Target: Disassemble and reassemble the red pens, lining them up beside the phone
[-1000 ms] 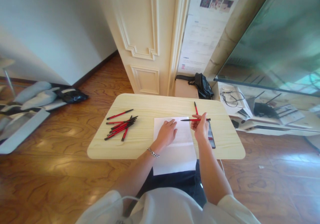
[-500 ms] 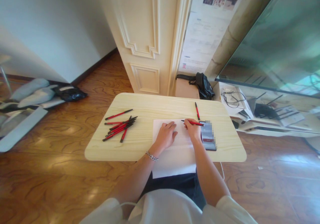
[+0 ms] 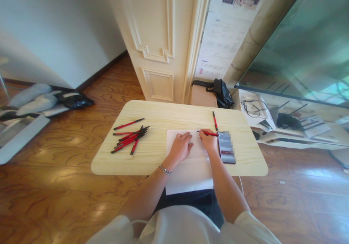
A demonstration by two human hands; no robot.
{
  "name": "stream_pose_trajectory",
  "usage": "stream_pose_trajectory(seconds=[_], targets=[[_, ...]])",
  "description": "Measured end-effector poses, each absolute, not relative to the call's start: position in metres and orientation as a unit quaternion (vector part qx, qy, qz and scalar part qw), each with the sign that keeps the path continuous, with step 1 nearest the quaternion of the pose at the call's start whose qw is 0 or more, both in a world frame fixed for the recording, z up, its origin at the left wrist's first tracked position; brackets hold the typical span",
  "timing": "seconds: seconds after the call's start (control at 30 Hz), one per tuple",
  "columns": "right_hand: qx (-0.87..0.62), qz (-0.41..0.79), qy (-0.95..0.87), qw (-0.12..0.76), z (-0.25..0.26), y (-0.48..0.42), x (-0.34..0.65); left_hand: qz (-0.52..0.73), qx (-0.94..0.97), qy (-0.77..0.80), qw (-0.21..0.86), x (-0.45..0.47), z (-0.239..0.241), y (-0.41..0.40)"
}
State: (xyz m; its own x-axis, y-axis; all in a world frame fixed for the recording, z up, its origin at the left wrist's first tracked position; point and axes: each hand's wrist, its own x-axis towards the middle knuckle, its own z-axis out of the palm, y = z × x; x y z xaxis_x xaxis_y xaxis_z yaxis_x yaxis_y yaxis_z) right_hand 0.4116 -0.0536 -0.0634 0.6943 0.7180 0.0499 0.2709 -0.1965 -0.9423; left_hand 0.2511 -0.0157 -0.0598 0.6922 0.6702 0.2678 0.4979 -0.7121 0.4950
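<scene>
A white sheet of paper (image 3: 191, 175) lies on the pale wooden table (image 3: 169, 113), its near end hanging past the front edge. Flat on its upper left part rests my left hand (image 3: 181, 146), fingers stretched out and holding nothing. My right hand (image 3: 208, 142) is closed around a red and black pen (image 3: 211, 133), its dark tip pointing left at the paper's upper right. Any marks on the sheet are too small to make out. Just right of that hand lies a phone (image 3: 227, 147) with its screen lit.
A pile of several red and black pens (image 3: 131, 138) lies on the table's left side, a single pen (image 3: 128, 124) behind it. Another pen (image 3: 215, 120) lies above the phone. Behind the table are a cream door (image 3: 160, 84) and a black bag (image 3: 222, 94).
My right hand has slid slightly left across the paper with the pen still in it. My left hand stays in place on the sheet.
</scene>
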Motion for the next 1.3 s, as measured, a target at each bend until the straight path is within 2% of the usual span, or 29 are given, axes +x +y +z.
stream_pose_trajectory(seconds=[0.3, 0.4, 0.57, 0.67, 0.97, 1.1, 1.2, 1.3], targets=[[-0.742, 0.223, -0.317, 0.547, -0.065, -0.054, 0.412, 0.216, 0.896, 0.334, 0.198, 0.253, -0.06, -0.016], [-0.712, 0.251, -0.275, 0.596, -0.064, -0.053, 0.415, 0.22, 0.895, 0.333, 0.198, 0.252, -0.059, -0.016], [-0.577, 0.305, -0.176, 0.737, -0.052, -0.053, 0.42, 0.211, 0.903, 0.325, 0.186, 0.251, -0.059, -0.016], [-0.503, 0.348, -0.155, 0.775, -0.043, -0.055, 0.422, 0.199, 0.906, 0.329, 0.178, 0.252, -0.06, -0.014], [-0.426, 0.418, -0.15, 0.788, -0.023, -0.066, 0.42, 0.193, 0.909, 0.323, 0.179, 0.253, -0.057, -0.012], [-0.367, 0.488, -0.127, 0.781, -0.012, -0.073, 0.423, 0.216, 0.903, 0.316, 0.194, 0.25, -0.052, -0.013], [-0.323, 0.544, -0.109, 0.767, -0.01, -0.078, 0.428, 0.253, 0.882, 0.333, 0.218, 0.246, -0.047, -0.019], [-0.317, 0.55, -0.091, 0.767, -0.014, -0.08, 0.432, 0.278, 0.848, 0.362, 0.27, 0.239, -0.041, -0.03]])
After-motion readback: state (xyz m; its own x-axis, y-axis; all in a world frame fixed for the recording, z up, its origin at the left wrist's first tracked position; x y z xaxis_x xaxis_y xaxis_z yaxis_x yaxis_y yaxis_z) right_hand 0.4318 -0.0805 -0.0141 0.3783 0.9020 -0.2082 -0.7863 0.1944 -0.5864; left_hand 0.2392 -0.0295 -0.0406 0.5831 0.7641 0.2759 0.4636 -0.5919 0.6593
